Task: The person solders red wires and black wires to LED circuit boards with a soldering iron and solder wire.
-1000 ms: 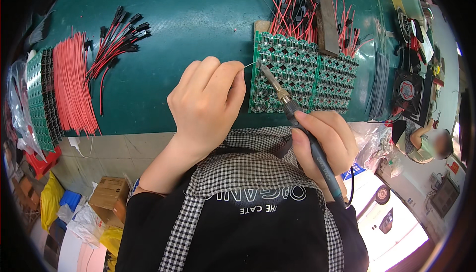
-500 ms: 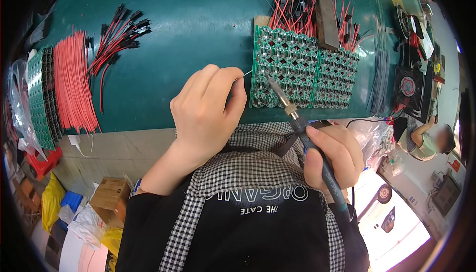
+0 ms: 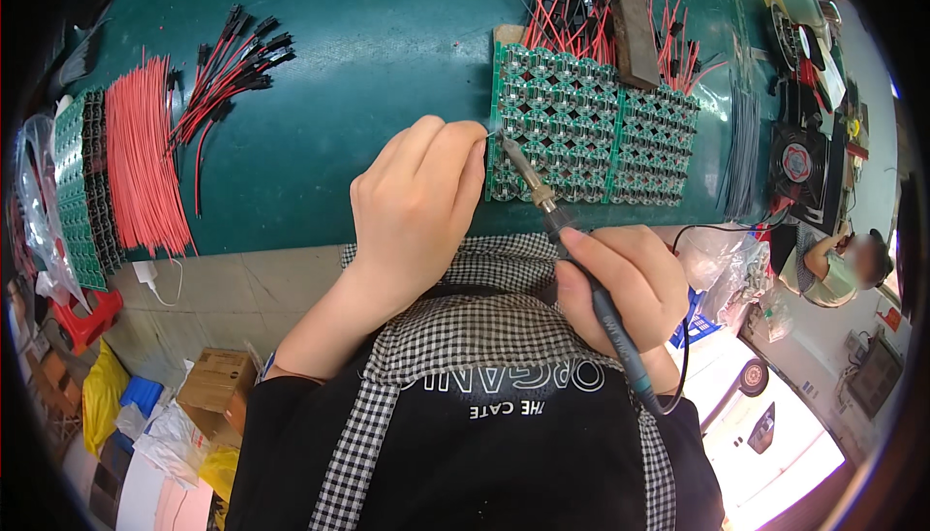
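Note:
My right hand grips a soldering iron by its dark handle. The iron's tip meets the left edge of a green circuit-board panel, which carries rows of round clear parts. My left hand is pinched closed just left of that edge, with a thin strand of solder wire between thumb and forefinger, its end close to the iron's tip. A similar panel adjoins on the right. Red and black leads with black connectors extend from the panels' far side.
A dark bar lies across the leads and the panels' far edge. On the left are red wires, connector leads and more boards. Grey wires and a fan are on the right. A person sits beyond.
The soldering iron and my right hand have moved left, bringing the tip to the panel's edge. My left hand has shifted slightly right and up, closer to the board.

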Motion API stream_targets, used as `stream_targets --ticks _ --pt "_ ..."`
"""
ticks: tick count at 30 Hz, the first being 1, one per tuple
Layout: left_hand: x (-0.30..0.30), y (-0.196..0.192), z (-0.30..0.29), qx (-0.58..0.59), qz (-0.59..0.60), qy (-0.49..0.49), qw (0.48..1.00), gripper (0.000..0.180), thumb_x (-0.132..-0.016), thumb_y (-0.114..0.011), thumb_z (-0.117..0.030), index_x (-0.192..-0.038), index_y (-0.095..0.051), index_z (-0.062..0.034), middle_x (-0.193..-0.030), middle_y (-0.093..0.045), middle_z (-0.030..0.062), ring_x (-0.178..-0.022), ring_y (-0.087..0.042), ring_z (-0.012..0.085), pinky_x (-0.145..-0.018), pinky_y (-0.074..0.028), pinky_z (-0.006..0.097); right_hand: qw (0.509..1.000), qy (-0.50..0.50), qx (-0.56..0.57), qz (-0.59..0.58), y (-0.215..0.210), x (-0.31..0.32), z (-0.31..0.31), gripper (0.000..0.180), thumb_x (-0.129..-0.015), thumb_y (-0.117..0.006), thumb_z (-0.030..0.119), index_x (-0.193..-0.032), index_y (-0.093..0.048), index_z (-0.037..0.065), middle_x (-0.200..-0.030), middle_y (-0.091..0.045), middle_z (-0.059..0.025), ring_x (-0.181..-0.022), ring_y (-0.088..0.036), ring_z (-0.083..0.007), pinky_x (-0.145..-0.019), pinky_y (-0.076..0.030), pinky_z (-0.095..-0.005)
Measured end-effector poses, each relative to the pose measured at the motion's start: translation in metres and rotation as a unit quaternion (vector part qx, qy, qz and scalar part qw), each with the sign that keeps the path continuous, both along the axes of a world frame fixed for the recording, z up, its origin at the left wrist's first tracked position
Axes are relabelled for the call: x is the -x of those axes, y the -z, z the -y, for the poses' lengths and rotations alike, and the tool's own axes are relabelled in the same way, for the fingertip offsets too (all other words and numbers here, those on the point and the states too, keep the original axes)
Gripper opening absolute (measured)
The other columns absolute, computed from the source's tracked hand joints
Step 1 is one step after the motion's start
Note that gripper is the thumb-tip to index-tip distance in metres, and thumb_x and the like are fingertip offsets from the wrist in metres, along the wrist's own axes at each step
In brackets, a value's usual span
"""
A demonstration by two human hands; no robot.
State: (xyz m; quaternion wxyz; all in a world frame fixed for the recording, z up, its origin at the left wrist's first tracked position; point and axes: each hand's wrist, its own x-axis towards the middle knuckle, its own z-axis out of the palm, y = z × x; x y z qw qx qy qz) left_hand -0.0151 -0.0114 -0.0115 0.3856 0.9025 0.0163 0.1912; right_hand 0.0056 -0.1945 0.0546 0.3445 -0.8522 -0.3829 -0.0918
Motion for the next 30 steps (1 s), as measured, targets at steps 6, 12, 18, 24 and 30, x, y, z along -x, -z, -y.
stream_targets --ticks 6,12,18,24,30 --pt "0.002 -0.001 -0.001 0.044 -0.006 -0.011 0.999 0.013 -0.078 -0.066 -0.002 -0.088 -0.059 -0.0059 -0.075 -0.052 0.0063 -0.059 -0.055 0.0237 -0.052 -0.045 0.034 0.998 -0.018 0.049 0.024 -0.004 0.005 0.001 0.031 -0.065 -0.078 0.004 -0.095 -0.069 0.002 -0.075 -0.061 -0.0054 -0.056 -0.058 -0.0173 -0.047 -0.045 -0.0272" --pt "0.02 0.0 -0.001 0.052 0.005 0.002 0.999 0.012 -0.077 -0.067 -0.002 -0.086 -0.06 -0.0058 -0.073 -0.053 0.0056 -0.058 -0.053 0.0222 -0.05 -0.043 0.033 0.999 0.013 -0.051 0.006 -0.005 0.016 0.015 0.018 -0.072 -0.067 0.002 -0.088 -0.068 -0.004 -0.067 -0.061 -0.0073 -0.052 -0.058 -0.0178 -0.045 -0.044 -0.0265" --pt "0.021 0.001 0.001 0.038 0.004 -0.009 0.999 0.012 -0.077 -0.068 -0.003 -0.086 -0.061 -0.0065 -0.072 -0.053 0.0048 -0.056 -0.054 0.0201 -0.048 -0.042 0.031 0.999 0.018 -0.044 -0.001 0.001 0.017 0.012 0.017 -0.07 -0.068 0.001 -0.086 -0.068 -0.003 -0.066 -0.06 -0.0069 -0.051 -0.058 -0.0181 -0.045 -0.044 -0.0268" --pt "0.019 0.002 0.004 0.028 0.008 -0.004 1.0 0.012 -0.078 -0.068 -0.003 -0.086 -0.06 -0.0071 -0.072 -0.053 0.0049 -0.057 -0.055 0.021 -0.049 -0.044 0.032 0.999 0.026 -0.029 -0.004 0.003 0.017 0.008 0.021 -0.068 -0.071 0.001 -0.089 -0.069 0.0 -0.068 -0.061 -0.0056 -0.054 -0.059 -0.0175 -0.047 -0.045 -0.0269" --pt "0.017 0.003 0.004 0.014 0.002 -0.01 1.0 0.012 -0.078 -0.068 -0.004 -0.085 -0.059 -0.0071 -0.074 -0.053 0.0059 -0.058 -0.056 0.0223 -0.05 -0.045 0.033 1.0 -0.013 0.023 0.006 0.002 0.019 0.005 0.03 -0.065 -0.076 0.003 -0.094 -0.07 0.002 -0.075 -0.061 -0.0057 -0.058 -0.06 -0.0181 -0.049 -0.047 -0.0273"
